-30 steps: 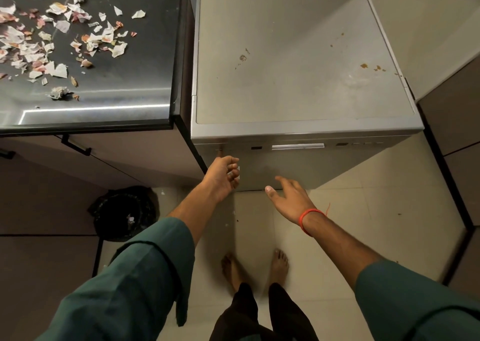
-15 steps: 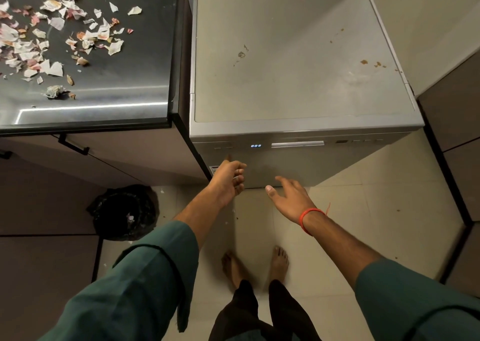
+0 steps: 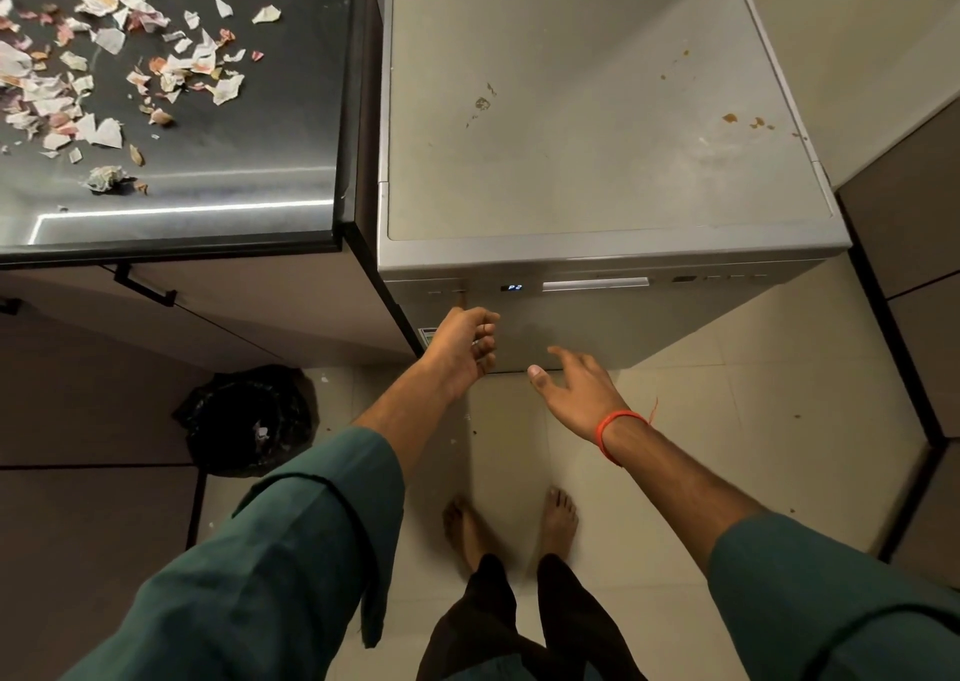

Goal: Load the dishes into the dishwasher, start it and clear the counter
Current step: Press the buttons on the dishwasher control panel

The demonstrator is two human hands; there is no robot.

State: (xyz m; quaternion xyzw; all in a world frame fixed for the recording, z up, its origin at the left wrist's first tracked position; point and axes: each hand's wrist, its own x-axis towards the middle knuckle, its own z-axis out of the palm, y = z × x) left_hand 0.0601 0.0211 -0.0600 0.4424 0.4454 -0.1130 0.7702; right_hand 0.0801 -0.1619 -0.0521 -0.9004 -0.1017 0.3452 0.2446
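Dishwasher [image 3: 597, 124]: standing closed beside the counter [image 3: 291, 109].
Left hand [image 3: 464, 344]: forefinger pressing a panel button, other fingers curling, holding nothing.
Right hand [image 3: 576, 389]: hovering, fingers spread.
Display [image 3: 514, 287]: showing "P2".
Progress: judging loading done, starting underway.
Remaining: paper scraps [image 3: 104, 62] littering the counter.

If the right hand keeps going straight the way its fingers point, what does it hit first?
Probably the front door of the dishwasher. The right hand points forward with open fingers, low on that panel; nothing shows between them, though depth is unclear.
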